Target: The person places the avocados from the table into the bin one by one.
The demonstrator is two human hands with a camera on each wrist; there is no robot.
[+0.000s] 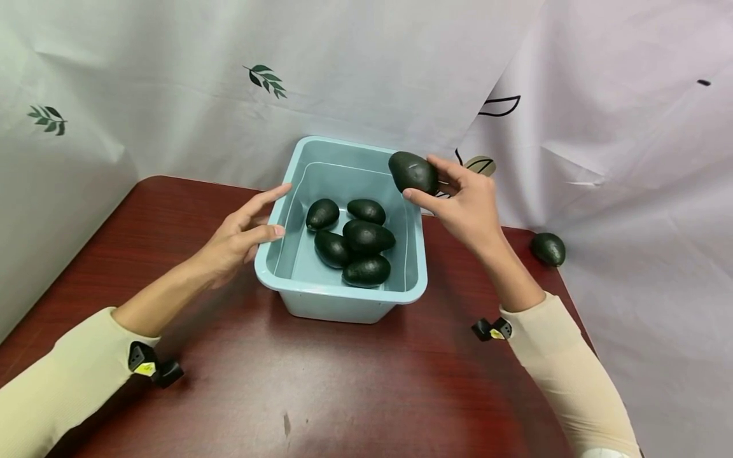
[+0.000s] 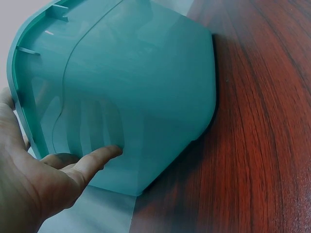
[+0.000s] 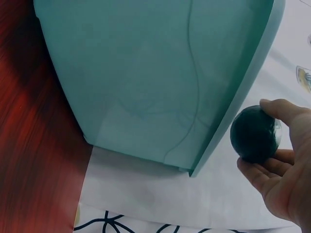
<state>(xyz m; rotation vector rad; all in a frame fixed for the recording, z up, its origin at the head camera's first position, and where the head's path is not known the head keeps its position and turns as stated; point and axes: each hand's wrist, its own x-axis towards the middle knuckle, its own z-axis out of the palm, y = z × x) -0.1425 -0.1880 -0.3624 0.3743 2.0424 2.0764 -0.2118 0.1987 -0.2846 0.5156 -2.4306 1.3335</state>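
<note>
A light blue plastic tub (image 1: 321, 299) stands on the dark red table and holds several dark green avocados (image 1: 366, 236). My right hand (image 1: 464, 203) grips another avocado (image 1: 413, 172) over the tub's far right corner; the right wrist view shows the same avocado (image 3: 256, 134) beside the tub's rim (image 3: 243, 97). With fingers straight, my left hand (image 1: 243, 232) rests against the tub's left wall (image 2: 136, 97), thumb on the rim. One more avocado (image 1: 548, 249) lies at the table's right edge.
White cloth with leaf prints (image 1: 266, 79) hangs behind and to both sides of the table (image 1: 343, 388). The tub's far end reaches past the table's back edge over the cloth. Small black clips (image 1: 492, 329) sit on both wrists.
</note>
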